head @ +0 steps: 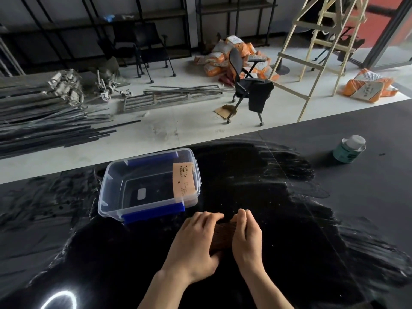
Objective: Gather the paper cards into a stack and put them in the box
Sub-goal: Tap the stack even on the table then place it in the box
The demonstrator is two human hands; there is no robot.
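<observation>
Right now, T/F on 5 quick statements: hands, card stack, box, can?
1. Both hands hold the card stack between them. True: left hand, right hand.
2. The box has its lid on. False: it is open on top.
3. The box stands ahead and to the left of the hands. True.
4. The stack is already in the box. False: it is on the table, in front of the box.
5. The can lies tipped inside the box. False: it stands on the table, far right.
</observation>
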